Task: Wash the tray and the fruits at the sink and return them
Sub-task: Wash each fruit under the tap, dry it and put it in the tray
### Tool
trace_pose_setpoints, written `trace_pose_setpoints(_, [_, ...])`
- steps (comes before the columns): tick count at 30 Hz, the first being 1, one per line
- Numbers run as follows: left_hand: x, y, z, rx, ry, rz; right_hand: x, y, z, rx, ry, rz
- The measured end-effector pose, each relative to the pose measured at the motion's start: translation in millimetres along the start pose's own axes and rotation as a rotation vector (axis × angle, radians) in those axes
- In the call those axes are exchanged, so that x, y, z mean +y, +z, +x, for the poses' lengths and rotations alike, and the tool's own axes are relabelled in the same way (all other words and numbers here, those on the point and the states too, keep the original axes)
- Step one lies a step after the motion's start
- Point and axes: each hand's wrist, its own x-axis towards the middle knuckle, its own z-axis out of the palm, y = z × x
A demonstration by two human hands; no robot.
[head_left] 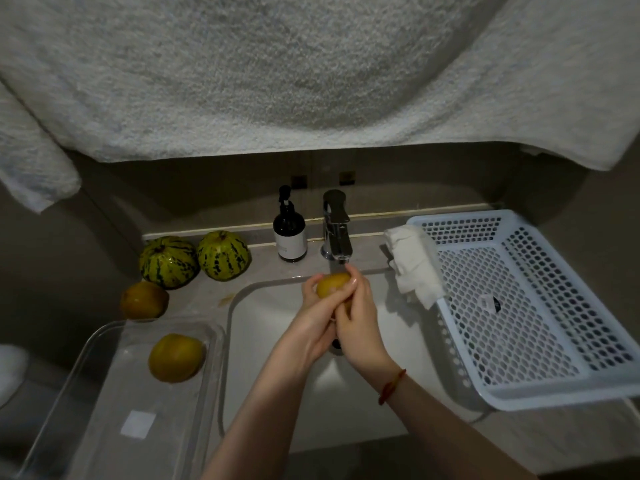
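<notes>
Both hands held one yellow fruit (333,284) over the sink (249,327), directly under the tap (336,230): left hand (317,317) curled round its left side, right hand (358,320) curled over its right side. The clear tray (114,344) sat left of the sink, overhanging the counter's front edge, with a second fruit (176,356) inside; a third fruit (143,301) and two striped melons (194,256) lay behind it. A white basket (540,400) overlapped the sink's right rim, leaving open basin on both sides of the hands
</notes>
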Motion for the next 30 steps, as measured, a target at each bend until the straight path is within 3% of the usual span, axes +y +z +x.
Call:
trace_pose_setpoints(3, [1.3, -5.8, 3.6, 0.051, 0.059, -0.040, 3.5, -8.4, -2.9, -0.202, -0.014, 0.123])
trace_pose_setpoints(6, [3.3, -13.7, 4.3, -0.017, -0.090, -0.167, 2.9, -21.5, 0.5, -0.319, 0.102, 0.334])
trace_pose_setpoints(8, [1.7, -14.7, 5.4, -0.039, -0.157, -0.134, 2.2, -22.5, 2.9, -0.283, 0.106, 0.329])
trace_pose_setpoints(11, [-2.8, -9.8, 7.1, 0.003, -0.120, 0.142, -1.0, -18.5, 9.3, -0.147, 0.170, 0.321])
trace_pose_setpoints(13, [-9.5, -4.2, 9.5, 0.071, -0.074, 0.284, 3.1, -11.7, 17.2, 0.026, 0.427, 0.387])
trace_pose_setpoints(15, [-15.7, -4.2, 16.9, 0.170, 0.060, 0.482, 3.1, -5.3, 23.2, 0.102, 0.849, 0.663])
trace_pose_setpoints(17, [-15.3, -5.3, 19.5, 0.218, 0.212, 0.697, 2.4, -0.8, 23.1, 0.122, 0.987, 0.841])
trace_pose_setpoints(19, [-10.7, -2.8, 15.1, 0.103, 0.245, 0.670, 4.2, 2.1, 23.1, 0.168, 0.890, 0.755])
trace_pose_setpoints(21, [-8.3, 2.3, 8.3, 0.054, 0.181, 0.434, 6.1, 2.9, 18.1, 0.156, 0.642, 0.503])
trace_pose_setpoints(24, [-2.0, 8.3, 10.8, 0.122, -0.068, -0.035, 13.2, 2.3, 1.2, 0.012, 0.160, 0.169])
trace_pose_setpoints(27, [7.8, 2.8, 14.3, 0.160, -0.262, -0.194, 18.4, -10.0, -8.5, -0.178, -0.267, -0.099])
trace_pose_setpoints(28, [7.9, 0.1, 13.6, 0.142, -0.285, -0.150, 20.8, -15.9, -5.7, -0.230, -0.303, -0.128])
trace_pose_setpoints(30, [4.1, -4.5, 11.1, 0.079, -0.323, 0.010, 15.8, -25.9, 2.9, -0.211, -0.197, -0.055])
